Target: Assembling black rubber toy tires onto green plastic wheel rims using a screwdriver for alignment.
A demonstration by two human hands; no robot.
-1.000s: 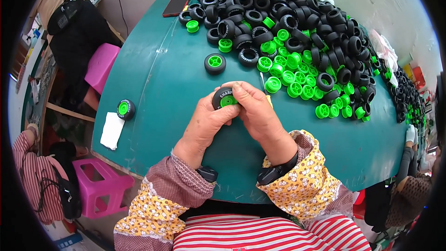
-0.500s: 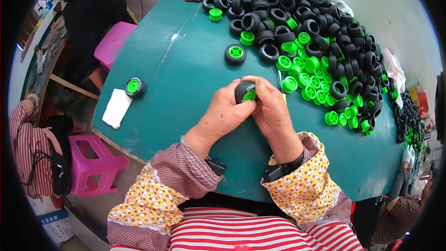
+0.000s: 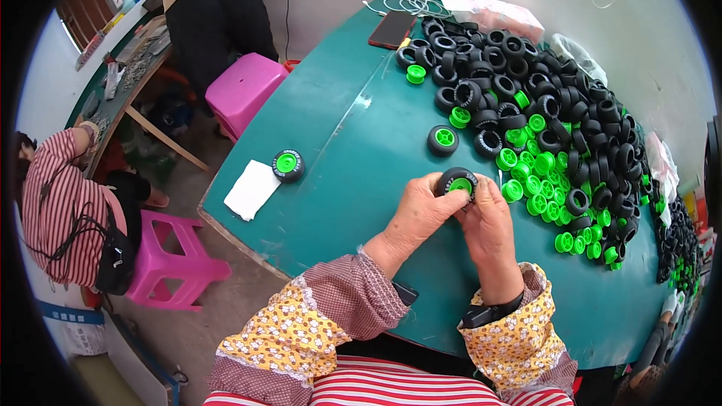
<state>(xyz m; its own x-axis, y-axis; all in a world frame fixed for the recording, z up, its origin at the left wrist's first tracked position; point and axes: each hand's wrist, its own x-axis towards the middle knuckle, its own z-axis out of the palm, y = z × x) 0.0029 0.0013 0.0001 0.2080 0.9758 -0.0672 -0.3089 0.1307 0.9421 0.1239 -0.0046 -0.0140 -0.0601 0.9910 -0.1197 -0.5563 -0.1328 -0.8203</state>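
Green counter (image 3: 338, 203) beneath, I see left hand (image 3: 415, 218) and right hand (image 3: 489, 225) pinched closed on a black tyre (image 3: 444, 179) around its green hub (image 3: 461, 184), beside the heap (image 3: 605, 110). I judge this seating; next calls for even thumb pressure.

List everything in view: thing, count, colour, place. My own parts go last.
table: one, green, centre
held wheel: one, black and green, over the table
tyres: too many to count, black, heaped at the right
hubs: many, green, among and before the tyres
paper: one, white, table's left side
loose wheels: two, black and green, one by the paper, one near the tyres
phone: one, dark with red edge, table's far end
stools: two, pink, left
co-workers: at least three, dark or striped clothes, two left, one partly visible lower right
sleeves: two, yellow floral and brownish, lower centre
left hand: one, bare, on the held wheel
right hand: one, bare, on the held wheel
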